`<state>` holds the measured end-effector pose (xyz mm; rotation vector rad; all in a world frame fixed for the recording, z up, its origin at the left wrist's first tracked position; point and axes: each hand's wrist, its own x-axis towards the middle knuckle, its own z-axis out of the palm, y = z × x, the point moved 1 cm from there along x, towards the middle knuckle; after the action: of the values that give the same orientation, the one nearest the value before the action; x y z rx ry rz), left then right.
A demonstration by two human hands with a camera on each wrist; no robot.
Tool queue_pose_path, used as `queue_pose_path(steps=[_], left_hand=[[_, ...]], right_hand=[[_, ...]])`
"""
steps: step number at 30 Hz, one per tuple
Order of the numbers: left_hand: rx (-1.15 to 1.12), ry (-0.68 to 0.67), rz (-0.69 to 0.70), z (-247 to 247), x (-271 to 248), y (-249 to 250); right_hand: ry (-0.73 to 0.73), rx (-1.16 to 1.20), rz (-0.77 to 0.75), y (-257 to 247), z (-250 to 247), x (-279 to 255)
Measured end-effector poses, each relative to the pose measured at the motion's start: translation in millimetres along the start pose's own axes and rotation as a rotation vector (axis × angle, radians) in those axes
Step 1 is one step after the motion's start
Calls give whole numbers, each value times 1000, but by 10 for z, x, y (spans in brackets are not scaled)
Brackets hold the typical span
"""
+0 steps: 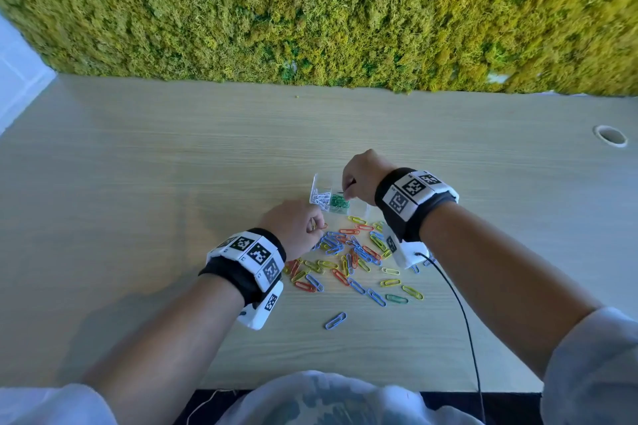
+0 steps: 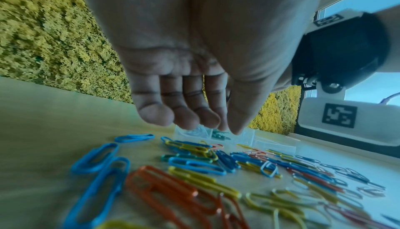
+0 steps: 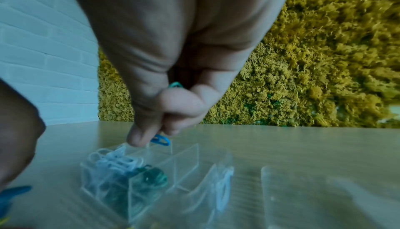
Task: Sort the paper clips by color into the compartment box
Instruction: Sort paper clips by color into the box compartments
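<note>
Wooden table (image 1: 172,183): right hand (image 1: 360,179) pinches blue clip (image 3: 160,140) above compartment box (image 1: 319,183)

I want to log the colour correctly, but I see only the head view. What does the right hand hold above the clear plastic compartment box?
Observer: In the right wrist view, the right hand pinches a blue paper clip between thumb and finger.
Operator: Is anything else in that hand?
Observer: Yes, the end of a green paper clip shows inside the curled fingers.
Operator: Is the compartment below free?
Observer: The compartment of the clear plastic compartment box right below the blue clip looks empty.
</note>
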<state>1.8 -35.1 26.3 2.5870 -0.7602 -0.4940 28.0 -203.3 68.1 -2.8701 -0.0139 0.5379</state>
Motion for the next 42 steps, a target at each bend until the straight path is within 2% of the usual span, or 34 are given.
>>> queue_pose_path(steps=[5, 9, 13, 18, 22, 29, 33, 37, 42], left_hand=[[-20, -12, -1, 36, -23, -13], [2, -4, -29, 45, -45, -35], [3, -12, -14, 40, -50, -15], [12, 8, 9, 37, -84, 12], [15, 11, -1, 30, -112, -17], [2, 12, 1, 11, -130, -34], [7, 34, -13, 42, -135, -41], [-14, 27, -18, 75, -129, -55], [-18, 13, -4, 128, -108, -37]], right_hand=[[38, 84, -2, -9, 45, -7], [39, 41, 65, 71, 25, -19], [3, -3, 52, 26, 26, 7], [-138, -207, 55, -175, 117, 166], [-145, -327, 73, -236, 195, 289], [-224, -449, 1, -293, 180, 309], [-218, -469, -4, -235, 208, 296], [-151, -425, 9, -191, 88, 207], [-157, -414, 72, -45, -27, 94]])
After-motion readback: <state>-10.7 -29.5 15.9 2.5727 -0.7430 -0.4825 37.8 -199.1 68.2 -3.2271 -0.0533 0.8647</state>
